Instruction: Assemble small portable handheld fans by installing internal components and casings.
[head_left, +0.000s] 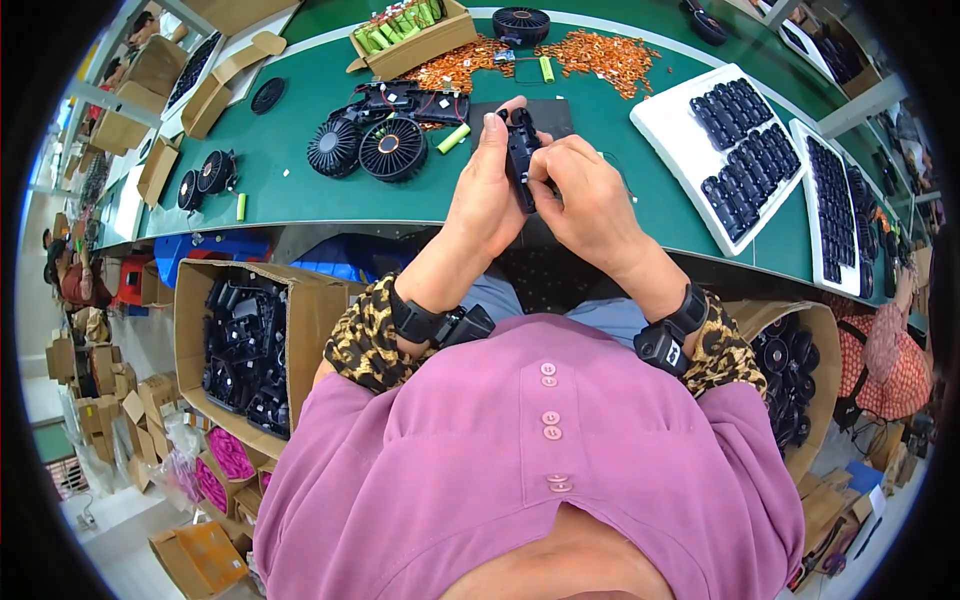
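My left hand [484, 195] is closed round a long black plastic shell [520, 150], its thumb up along one side. The shell stands tilted over the table's near edge with its hollow side partly showing. My right hand [590, 205] is closed at the shell's lower right side, thumb and forefinger pinched against it; anything small between those fingertips is hidden. Behind the shell lies a dark mat [550, 117]. Left of it are a round black fan [393, 150], a second ribbed fan head [334, 147] and a loose green battery cell [453, 138].
Small orange parts [605, 62] lie heaped at the back, beside a cardboard box [425, 45] of green cells. White trays [690, 150] of black shells stand at right. Below the table edge are cartons of black parts, one at left [295, 350], one at right [825, 350].
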